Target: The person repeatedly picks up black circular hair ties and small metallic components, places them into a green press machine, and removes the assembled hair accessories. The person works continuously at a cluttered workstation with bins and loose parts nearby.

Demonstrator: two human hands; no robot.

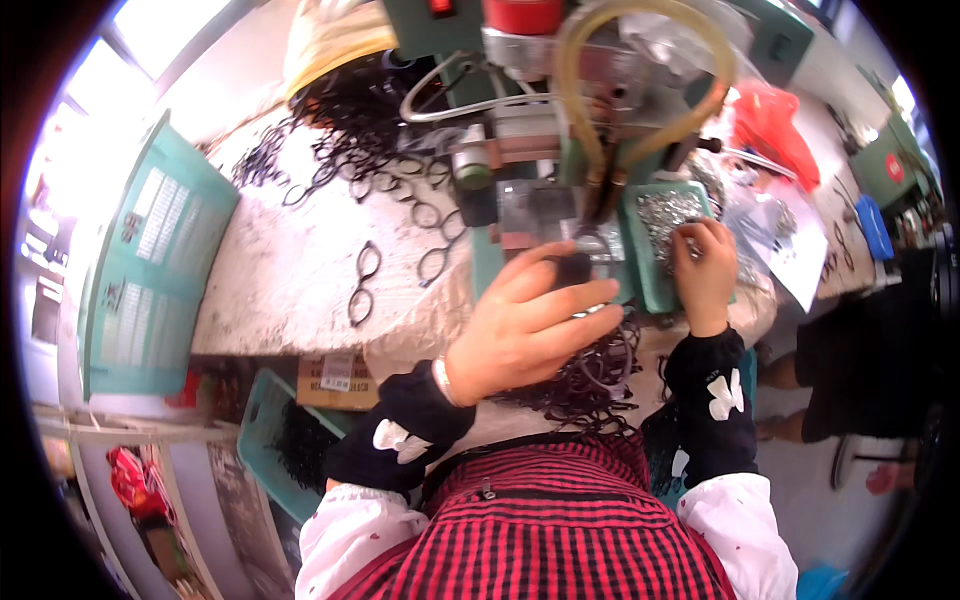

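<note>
My left hand (532,325) is closed on a black glasses frame (572,268), mostly hidden by the fingers, at the working spot of a bench machine (540,150). My right hand (708,272) reaches into a green tray (650,285) of small silvery metal parts (662,215). Its fingertips are bent together among them; whether a part is between them is too small to make out. Below my left hand, a pile of dark glasses frames (590,385) lies at the table's front edge, against my checked apron.
Loose black glasses frames (365,285) and a heap of more (350,120) lie on the left of the table. A yellowish hose (725,60) loops above the machine. Green crates (150,270) stand at left. A red bag (770,130) lies back right; another person (850,350) is at right.
</note>
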